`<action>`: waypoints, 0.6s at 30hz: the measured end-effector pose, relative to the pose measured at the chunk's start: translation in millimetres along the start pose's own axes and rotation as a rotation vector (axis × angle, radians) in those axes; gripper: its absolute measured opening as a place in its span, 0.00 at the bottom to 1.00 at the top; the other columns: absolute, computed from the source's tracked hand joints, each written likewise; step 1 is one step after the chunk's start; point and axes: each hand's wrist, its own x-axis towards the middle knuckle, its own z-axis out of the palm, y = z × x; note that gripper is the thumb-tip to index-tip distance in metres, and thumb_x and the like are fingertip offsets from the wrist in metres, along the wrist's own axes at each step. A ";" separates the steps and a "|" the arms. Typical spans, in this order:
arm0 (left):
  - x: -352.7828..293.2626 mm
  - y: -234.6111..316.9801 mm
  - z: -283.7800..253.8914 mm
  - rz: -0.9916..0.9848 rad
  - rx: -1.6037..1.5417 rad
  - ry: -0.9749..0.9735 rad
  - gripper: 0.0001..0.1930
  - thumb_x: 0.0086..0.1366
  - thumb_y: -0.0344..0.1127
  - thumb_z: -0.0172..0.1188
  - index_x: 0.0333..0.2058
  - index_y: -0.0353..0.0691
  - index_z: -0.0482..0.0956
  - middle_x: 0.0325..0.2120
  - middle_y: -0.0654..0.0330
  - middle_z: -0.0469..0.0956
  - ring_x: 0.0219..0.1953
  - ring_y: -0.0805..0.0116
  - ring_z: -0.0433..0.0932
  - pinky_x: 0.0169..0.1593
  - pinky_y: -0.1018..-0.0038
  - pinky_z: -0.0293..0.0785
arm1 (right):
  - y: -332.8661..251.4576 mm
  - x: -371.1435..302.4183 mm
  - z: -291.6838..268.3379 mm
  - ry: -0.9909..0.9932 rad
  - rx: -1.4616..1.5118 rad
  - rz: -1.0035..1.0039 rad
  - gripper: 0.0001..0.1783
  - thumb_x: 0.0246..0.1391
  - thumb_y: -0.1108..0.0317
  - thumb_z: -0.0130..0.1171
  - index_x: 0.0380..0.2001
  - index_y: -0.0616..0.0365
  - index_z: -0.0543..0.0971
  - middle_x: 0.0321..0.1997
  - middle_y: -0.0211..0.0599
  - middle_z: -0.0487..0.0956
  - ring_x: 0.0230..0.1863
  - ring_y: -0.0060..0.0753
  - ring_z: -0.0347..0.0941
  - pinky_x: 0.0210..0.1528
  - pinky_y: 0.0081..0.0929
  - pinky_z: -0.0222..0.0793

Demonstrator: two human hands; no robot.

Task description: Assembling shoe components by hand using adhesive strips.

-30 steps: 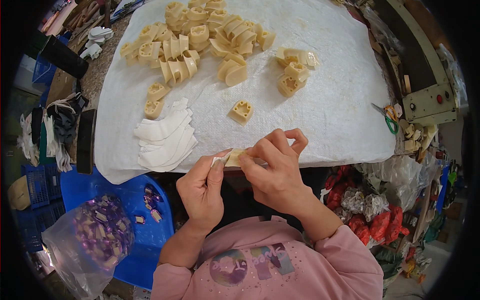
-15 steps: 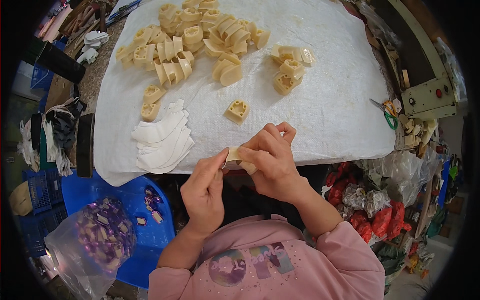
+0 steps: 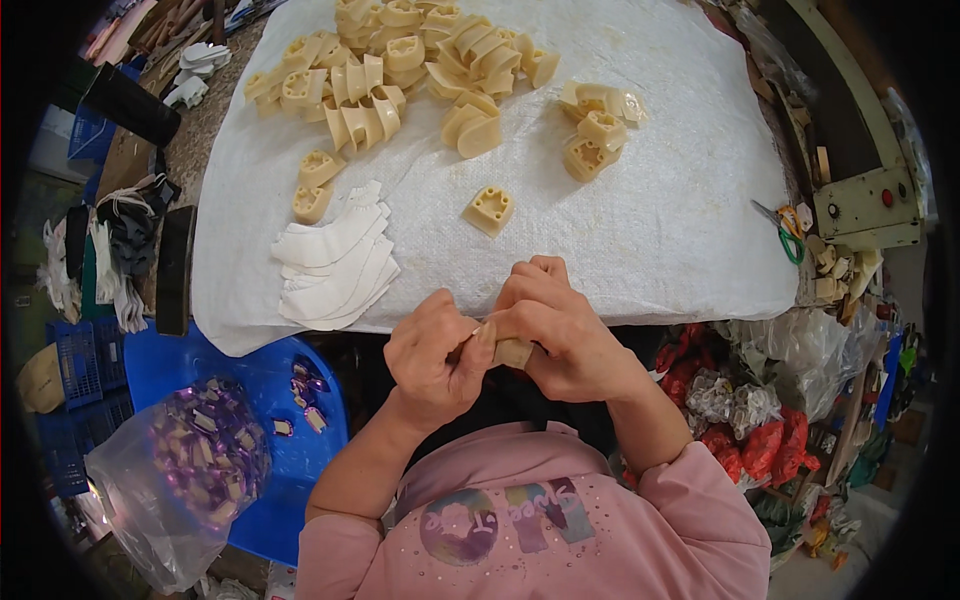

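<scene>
Both my hands meet just off the near edge of the table, closed on one beige plastic shoe heel [image 3: 514, 353]. My left hand [image 3: 432, 352] pinches its left side between thumb and fingers. From the right, my right hand [image 3: 562, 332] wraps its fingers round the piece, so most of it is hidden. A strip seems to lie along the heel, but I cannot make it out. Straight ahead on the table, a single beige heel [image 3: 490, 210] stands with its holed hollow face up. Left of it lies a fanned stack of white cut pieces [image 3: 337, 262].
A large pile of beige heels [image 3: 400, 60] covers the table's far left; a smaller cluster [image 3: 595, 145] sits right. Green-handled scissors [image 3: 790, 240] lie at the right edge. Lower left, a blue chair [image 3: 290, 485] bears a clear bag of purple-and-beige pieces [image 3: 210, 445]. Red bags [image 3: 780, 445] sit lower right.
My hands have drawn closer together and lower, toward my body. My left fingers have curled in on the shoe heel, which has turned. The view has shifted slightly.
</scene>
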 end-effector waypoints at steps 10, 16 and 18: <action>2.0 5.1 -13.5 0.095 0.151 0.028 0.08 0.47 0.25 0.67 0.27 0.39 0.78 0.20 0.63 0.69 0.26 0.65 0.67 0.30 0.74 0.64 | 4.1 0.1 5.5 0.097 -0.200 -0.108 0.16 0.37 0.72 0.64 0.35 0.53 0.75 0.35 0.29 0.72 0.39 0.34 0.64 0.48 0.36 0.50; -2.3 -10.3 -29.7 0.012 0.156 0.116 0.16 0.39 0.14 0.62 0.28 0.41 0.79 0.21 0.63 0.67 0.29 0.64 0.67 0.32 0.74 0.64 | -10.5 2.3 3.0 0.265 -0.126 -0.050 0.18 0.37 0.69 0.67 0.36 0.55 0.75 0.41 0.37 0.75 0.41 0.43 0.65 0.47 0.37 0.57; -2.8 -5.5 -30.0 0.045 0.088 0.118 0.17 0.39 0.14 0.62 0.28 0.42 0.79 0.24 0.61 0.68 0.29 0.64 0.66 0.32 0.73 0.64 | 1.2 -11.2 12.8 0.258 -0.060 -0.015 0.15 0.44 0.70 0.64 0.37 0.57 0.75 0.40 0.38 0.75 0.39 0.39 0.69 0.43 0.34 0.63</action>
